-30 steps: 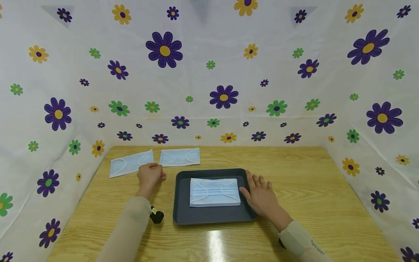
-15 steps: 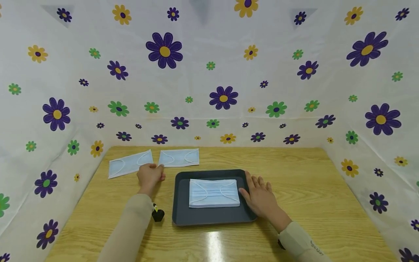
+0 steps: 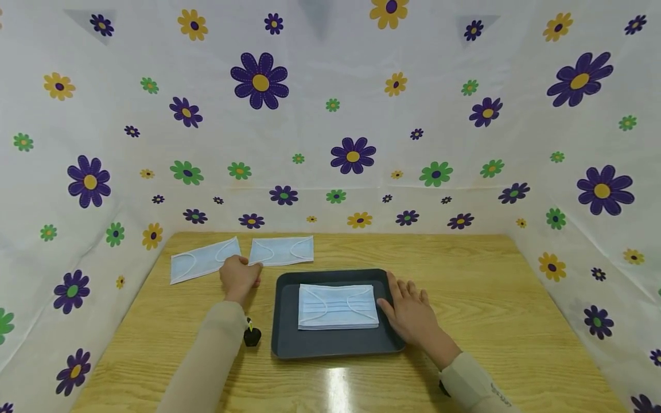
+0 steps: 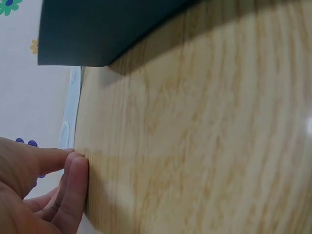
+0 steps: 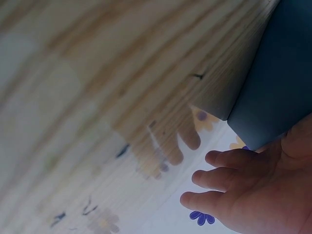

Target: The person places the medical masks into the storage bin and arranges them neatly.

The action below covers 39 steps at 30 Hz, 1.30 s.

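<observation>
Mask stack (image 3: pixel 338 307) inside tray (image 3: pixel 338 343)

Nothing can be read: the small dark marking (image 3: pixel 500 394) on the right sleeve (image 3: pixel 471 376), inside the tabletop's (image 3: pixel 516 304) right edge, is illegible.

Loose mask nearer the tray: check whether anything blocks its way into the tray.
Nothing visible blocks the mask: only bare table and the far rim of the tray lie between. The left hand is at its near left corner.

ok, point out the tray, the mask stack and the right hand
Tray (image 3: pixel 330 343): head view, bare floor near front rim.
Mask stack (image 3: pixel 338 307): head view, middle of top mask.
Right hand (image 3: pixel 413 315): head view, back of hand.
</observation>
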Tool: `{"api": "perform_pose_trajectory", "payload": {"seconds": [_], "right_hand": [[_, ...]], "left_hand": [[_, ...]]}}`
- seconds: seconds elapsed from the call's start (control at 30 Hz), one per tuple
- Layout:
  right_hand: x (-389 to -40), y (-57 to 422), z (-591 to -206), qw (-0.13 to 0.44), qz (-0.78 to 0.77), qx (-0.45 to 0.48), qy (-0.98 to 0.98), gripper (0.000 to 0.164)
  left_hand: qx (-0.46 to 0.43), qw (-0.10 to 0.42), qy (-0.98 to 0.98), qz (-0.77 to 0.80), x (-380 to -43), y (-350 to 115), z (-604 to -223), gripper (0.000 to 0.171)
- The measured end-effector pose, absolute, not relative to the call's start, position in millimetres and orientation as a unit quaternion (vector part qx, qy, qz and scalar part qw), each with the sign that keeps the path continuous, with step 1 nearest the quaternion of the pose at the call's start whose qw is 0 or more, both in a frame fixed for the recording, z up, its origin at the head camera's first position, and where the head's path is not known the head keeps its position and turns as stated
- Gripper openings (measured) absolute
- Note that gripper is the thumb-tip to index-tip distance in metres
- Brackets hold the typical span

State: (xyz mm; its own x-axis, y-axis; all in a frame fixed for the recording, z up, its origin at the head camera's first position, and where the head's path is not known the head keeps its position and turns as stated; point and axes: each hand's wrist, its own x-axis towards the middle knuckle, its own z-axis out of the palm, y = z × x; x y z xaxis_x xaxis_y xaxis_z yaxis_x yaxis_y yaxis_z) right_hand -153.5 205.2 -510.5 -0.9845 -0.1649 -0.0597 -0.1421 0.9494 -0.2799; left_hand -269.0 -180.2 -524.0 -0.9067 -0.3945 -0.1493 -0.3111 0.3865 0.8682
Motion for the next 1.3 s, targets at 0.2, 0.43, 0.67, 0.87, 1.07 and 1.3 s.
{"api": "perform_pose_trajectory", "payload": {"seconds": [0.2, 0.43, 0.67, 0.87, 1.07, 1.3], "right_hand": [[-153.0, 205.0, -511.1, 0.039, -0.139, -0.078, 0.986, 0.073], [-152.6, 204.8, -512.2, 0.039, -0.141, -0.08, 0.986, 0.073], [-152.7, 205.1, -513.7, 0.036, -0.141, -0.081, 0.986, 0.073], [-153.1, 205.1, -513.4, 0.032, -0.141, -0.082, 0.986, 0.073], [-152.8, 204.6, -513.9, 0.038, -0.144, -0.083, 0.985, 0.073], [-153.6, 204.8, -513.4, 0.029, -0.145, -0.083, 0.985, 0.073]], "left_hand": [[0.21, 0.026, -0.83, -0.516, -269.7, -180.4, -523.2, 0.049], [0.19, 0.061, -0.857, -0.475, -263.4, -174.9, -522.3, 0.029], [0.151, 0.062, -0.9, -0.404, -268.8, -168.0, -525.6, 0.035], [0.154, 0.047, -0.889, -0.428, -271.1, -164.3, -523.5, 0.019], [0.186, 0.008, -0.87, -0.457, -264.4, -165.1, -522.2, 0.019], [0.197, 0.014, -0.856, -0.478, -267.1, -168.6, -523.5, 0.022]]}}
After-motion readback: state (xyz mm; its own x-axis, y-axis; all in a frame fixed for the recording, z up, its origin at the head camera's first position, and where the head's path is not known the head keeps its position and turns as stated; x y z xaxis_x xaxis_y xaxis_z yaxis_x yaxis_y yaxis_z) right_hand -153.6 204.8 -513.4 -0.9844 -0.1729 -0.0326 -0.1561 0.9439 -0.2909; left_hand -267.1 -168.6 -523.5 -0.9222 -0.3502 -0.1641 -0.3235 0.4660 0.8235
